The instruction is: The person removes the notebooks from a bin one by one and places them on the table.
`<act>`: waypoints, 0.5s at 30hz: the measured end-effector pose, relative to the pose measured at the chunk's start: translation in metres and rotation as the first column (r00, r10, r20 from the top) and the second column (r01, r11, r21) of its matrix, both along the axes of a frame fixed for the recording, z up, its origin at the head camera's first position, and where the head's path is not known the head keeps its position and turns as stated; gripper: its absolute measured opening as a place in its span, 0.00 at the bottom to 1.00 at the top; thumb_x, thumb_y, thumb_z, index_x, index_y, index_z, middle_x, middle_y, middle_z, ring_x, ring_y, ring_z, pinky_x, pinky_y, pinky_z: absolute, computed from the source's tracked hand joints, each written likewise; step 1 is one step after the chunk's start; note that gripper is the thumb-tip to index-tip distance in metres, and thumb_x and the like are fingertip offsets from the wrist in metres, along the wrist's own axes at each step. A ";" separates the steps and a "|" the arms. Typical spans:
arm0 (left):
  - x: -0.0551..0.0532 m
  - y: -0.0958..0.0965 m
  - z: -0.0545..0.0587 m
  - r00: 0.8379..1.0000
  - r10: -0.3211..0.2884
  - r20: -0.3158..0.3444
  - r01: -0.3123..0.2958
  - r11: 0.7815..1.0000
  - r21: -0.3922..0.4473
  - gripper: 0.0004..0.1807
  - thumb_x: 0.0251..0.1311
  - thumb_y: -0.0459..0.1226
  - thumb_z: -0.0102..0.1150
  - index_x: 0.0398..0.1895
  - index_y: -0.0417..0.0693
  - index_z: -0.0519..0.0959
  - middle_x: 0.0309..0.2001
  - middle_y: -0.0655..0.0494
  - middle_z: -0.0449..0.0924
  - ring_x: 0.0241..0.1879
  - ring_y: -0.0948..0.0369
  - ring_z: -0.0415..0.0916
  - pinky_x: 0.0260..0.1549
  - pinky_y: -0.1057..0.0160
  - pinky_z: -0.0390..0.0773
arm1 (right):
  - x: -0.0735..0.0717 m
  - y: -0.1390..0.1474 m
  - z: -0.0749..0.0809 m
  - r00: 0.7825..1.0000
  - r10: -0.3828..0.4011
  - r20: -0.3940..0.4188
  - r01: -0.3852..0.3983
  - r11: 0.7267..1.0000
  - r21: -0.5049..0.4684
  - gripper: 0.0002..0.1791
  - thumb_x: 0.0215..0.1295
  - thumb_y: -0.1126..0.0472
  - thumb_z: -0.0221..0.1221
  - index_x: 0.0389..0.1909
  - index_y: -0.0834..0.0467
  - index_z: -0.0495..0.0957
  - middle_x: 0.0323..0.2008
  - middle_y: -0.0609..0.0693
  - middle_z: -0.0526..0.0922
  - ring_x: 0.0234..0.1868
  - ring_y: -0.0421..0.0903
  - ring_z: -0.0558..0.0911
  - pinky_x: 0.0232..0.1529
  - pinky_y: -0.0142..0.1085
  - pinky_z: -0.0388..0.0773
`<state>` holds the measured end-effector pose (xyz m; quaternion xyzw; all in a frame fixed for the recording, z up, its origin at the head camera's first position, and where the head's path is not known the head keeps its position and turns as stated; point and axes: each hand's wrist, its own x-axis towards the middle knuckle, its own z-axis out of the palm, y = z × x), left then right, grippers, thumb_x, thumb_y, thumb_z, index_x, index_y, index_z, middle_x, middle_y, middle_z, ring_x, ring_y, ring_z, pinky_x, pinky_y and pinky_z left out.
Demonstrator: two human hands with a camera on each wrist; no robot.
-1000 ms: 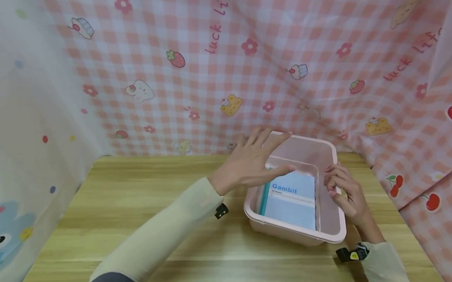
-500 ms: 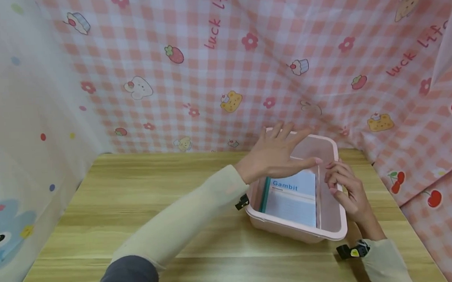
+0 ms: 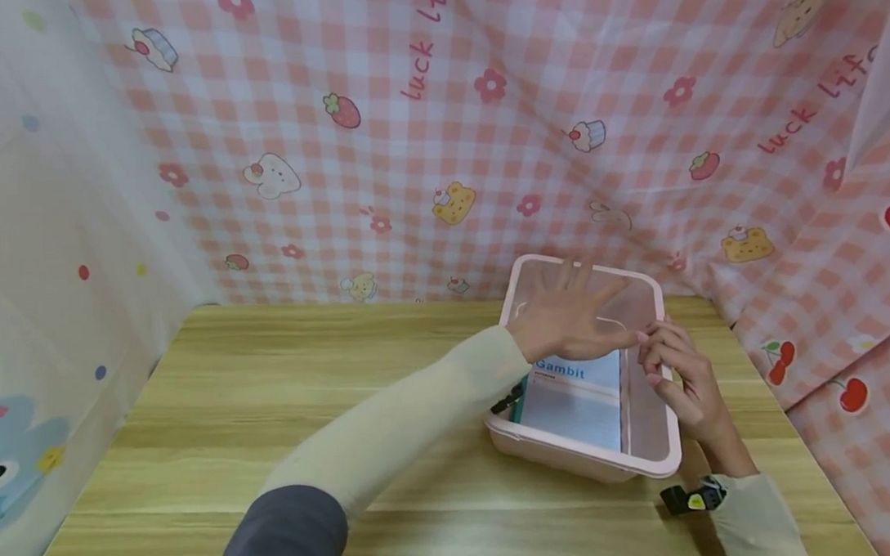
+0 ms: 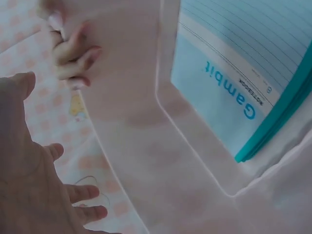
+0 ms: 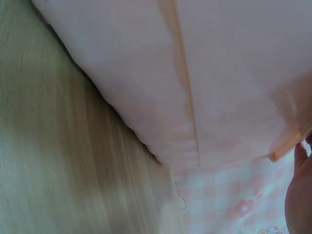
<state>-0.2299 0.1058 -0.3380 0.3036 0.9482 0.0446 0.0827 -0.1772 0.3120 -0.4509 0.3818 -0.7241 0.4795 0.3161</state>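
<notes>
From the head camera, we see a pink bin (image 3: 646,455) sitting on the counter (image 3: 273,415) at about 3 o'clock from its middle, with a notebook (image 3: 574,400) already lying flat inside it. Our left hand (image 3: 568,323) reaches over the bin's far end, fingers spread and straight, holding nothing; our right hand (image 3: 680,376) curls its fingertips at the bin's right rim, seemingly pinching it. We judge the notebook stowed, with only settling or covering the bin possibly left. From the left wrist, the notebook (image 4: 243,68) lies at 2 o'clock and the right hand's fingers (image 4: 73,51) at 10 o'clock. From the right wrist, the bin (image 5: 146,73) fills the frame above the counter (image 5: 63,170); that grip is mostly out of view there.
</notes>
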 end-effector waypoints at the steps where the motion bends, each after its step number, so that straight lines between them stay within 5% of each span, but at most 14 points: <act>1: -0.001 0.001 -0.002 1.000 -0.002 0.001 0.002 1.000 0.000 0.43 0.64 0.77 0.32 0.81 0.86 0.39 0.85 0.58 0.38 0.84 0.53 0.33 0.77 0.33 0.41 | 0.000 0.000 0.000 1.000 0.000 0.001 0.000 1.000 0.000 0.09 0.51 0.74 0.49 0.20 0.59 0.71 0.31 0.54 0.75 0.54 0.51 0.73 0.74 0.47 0.54; 10: -0.014 0.015 -0.023 0.992 0.042 0.116 -0.031 0.995 -0.090 0.44 0.65 0.75 0.37 0.81 0.84 0.37 0.85 0.61 0.36 0.84 0.56 0.33 0.79 0.40 0.42 | 0.000 0.000 -0.001 1.000 -0.011 0.007 0.011 1.000 0.002 0.09 0.48 0.74 0.49 0.19 0.58 0.71 0.31 0.54 0.75 0.53 0.55 0.73 0.74 0.47 0.54; 15: -0.024 0.017 -0.031 0.990 0.069 0.124 -0.064 0.997 -0.043 0.42 0.66 0.74 0.38 0.81 0.83 0.45 0.84 0.60 0.42 0.83 0.55 0.40 0.78 0.39 0.48 | 0.000 0.000 -0.001 1.000 -0.009 0.015 0.009 1.000 -0.002 0.09 0.47 0.74 0.49 0.19 0.58 0.71 0.31 0.54 0.75 0.53 0.56 0.73 0.75 0.47 0.53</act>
